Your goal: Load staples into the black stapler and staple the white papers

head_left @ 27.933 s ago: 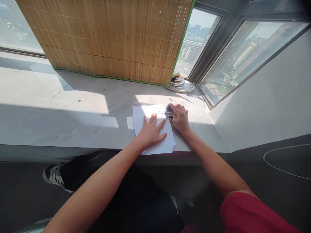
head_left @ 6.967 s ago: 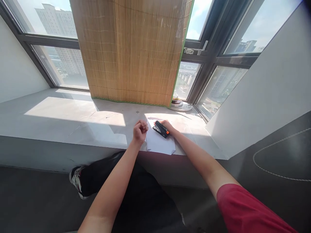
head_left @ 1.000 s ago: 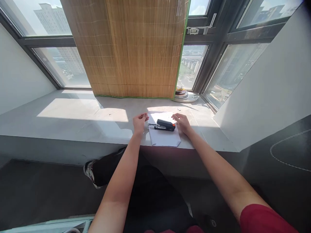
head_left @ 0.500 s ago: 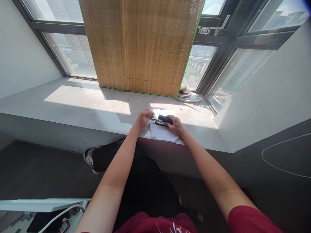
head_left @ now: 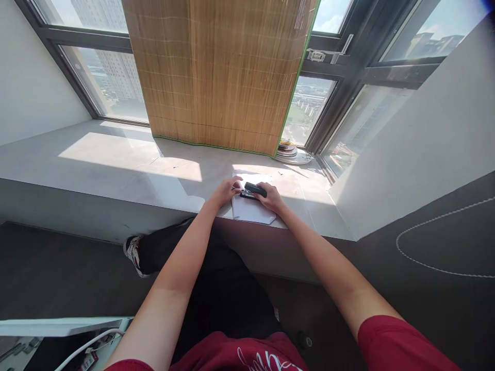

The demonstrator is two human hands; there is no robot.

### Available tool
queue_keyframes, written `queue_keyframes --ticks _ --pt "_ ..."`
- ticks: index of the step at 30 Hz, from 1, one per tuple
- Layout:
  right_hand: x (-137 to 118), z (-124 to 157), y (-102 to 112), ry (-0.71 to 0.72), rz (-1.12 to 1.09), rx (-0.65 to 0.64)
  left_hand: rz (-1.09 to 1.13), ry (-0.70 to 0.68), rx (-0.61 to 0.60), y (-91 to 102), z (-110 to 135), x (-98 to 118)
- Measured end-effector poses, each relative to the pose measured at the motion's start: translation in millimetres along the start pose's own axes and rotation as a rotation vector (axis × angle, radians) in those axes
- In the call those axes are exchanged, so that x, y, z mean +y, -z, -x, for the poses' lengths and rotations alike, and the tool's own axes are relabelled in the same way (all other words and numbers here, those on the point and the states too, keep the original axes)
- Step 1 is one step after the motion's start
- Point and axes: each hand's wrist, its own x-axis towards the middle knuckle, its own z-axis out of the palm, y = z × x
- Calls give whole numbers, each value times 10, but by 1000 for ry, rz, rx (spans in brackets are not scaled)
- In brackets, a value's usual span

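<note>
Right grip [head_left: 270, 197] holds black stapler [head_left: 255, 189] on paper [head_left: 249, 211], left grip [head_left: 226, 191] beside it

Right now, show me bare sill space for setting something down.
Mostly bare: the long sill stretch between the left wall and left hand. A smaller patch lies between the right hand and right wall. Crowded: the paper, where hands and stapler are, and the corner with stacked plates.

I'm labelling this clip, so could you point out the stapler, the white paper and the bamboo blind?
Stapler [head_left: 254, 189]: head view, on its black upper arm.
White paper [head_left: 252, 210]: head view, on its bare near part.
Bamboo blind [head_left: 224, 77]: head view, on the middle of its visible face.
</note>
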Motion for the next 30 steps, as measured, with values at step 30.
queue_keyframes --ticks 30 --pt "-40 116 252 -49 -544 -22 180 -101 -74 -37 10 303"
